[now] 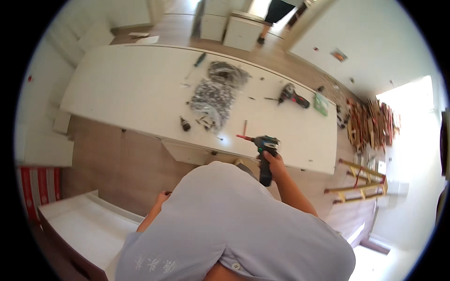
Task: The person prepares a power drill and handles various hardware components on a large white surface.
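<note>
My right hand [275, 165] is closed around the grip of a cordless drill [265, 174], which is black and teal. Its red-tipped bit points left over the long white panel [140, 89], and a light spot falls on the panel near it. Beside the bit lies a thin red stick-like piece [244, 125]. My left hand [163, 196] hangs low by my grey shirt, away from the panel; its fingers are mostly hidden. Plastic bags of small hardware [213, 96] lie mid-panel, with loose dark fittings [205, 123] at their near end.
On the panel also lie a screwdriver [200, 59], a second drill [294, 96], a green packet [321, 104] and a small dark bottle-like piece [185, 124]. A yellow ladder [361, 187] and stacked wood strips [370, 124] are at right. Another person's leg [264, 33] shows at the back.
</note>
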A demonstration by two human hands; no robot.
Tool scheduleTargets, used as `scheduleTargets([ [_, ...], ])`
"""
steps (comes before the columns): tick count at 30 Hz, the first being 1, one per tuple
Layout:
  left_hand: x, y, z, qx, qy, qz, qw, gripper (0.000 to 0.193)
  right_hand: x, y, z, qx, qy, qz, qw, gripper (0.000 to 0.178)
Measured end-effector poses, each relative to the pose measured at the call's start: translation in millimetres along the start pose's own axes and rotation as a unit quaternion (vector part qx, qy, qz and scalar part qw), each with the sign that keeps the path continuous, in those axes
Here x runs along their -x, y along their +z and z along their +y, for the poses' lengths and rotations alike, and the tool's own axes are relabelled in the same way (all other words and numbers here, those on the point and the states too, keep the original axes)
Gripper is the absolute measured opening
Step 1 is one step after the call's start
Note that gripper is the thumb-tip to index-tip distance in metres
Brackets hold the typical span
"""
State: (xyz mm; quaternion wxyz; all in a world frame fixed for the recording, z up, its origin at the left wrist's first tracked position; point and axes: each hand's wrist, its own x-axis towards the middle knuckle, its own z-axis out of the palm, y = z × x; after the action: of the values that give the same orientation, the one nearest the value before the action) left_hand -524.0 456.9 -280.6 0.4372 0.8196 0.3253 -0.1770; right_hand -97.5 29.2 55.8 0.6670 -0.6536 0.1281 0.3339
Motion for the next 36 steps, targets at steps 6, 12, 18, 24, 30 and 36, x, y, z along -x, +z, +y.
scheduleTargets([
  [6, -27, -4, 82, 0.025, -0.024, -0.036, 0.999, 0.035, 0, -23, 7, -0.02, 0.016, 0.029, 0.999, 0.027],
  [12, -59, -26, 89, 0.049, -0.046, -0.021, 0.998, 0.03, -13, -95, 13, -0.041, -0.007, 0.049, 0.998, 0.028],
  [18, -70, -14, 179, -0.061, -0.065, -0.012, 0.996, 0.031, -30, -175, 18, -0.093, -0.013, 0.076, 0.993, 0.03],
  [24, -57, 19, 358, -0.099, -0.027, -0.026, 0.994, 0.035, -54, -228, 19, -0.128, 0.038, 0.071, 0.988, 0.034],
  [30, -36, 29, 470, 0.003, -0.007, -0.082, 0.997, 0.033, -103, -265, 34, -0.155, 0.084, 0.012, 0.984, 0.034],
  [36, -18, 35, 427, 0.076, -0.048, -0.027, 0.996, 0.025, -149, -268, 15, -0.101, 0.129, -0.035, 0.986, 0.032],
])
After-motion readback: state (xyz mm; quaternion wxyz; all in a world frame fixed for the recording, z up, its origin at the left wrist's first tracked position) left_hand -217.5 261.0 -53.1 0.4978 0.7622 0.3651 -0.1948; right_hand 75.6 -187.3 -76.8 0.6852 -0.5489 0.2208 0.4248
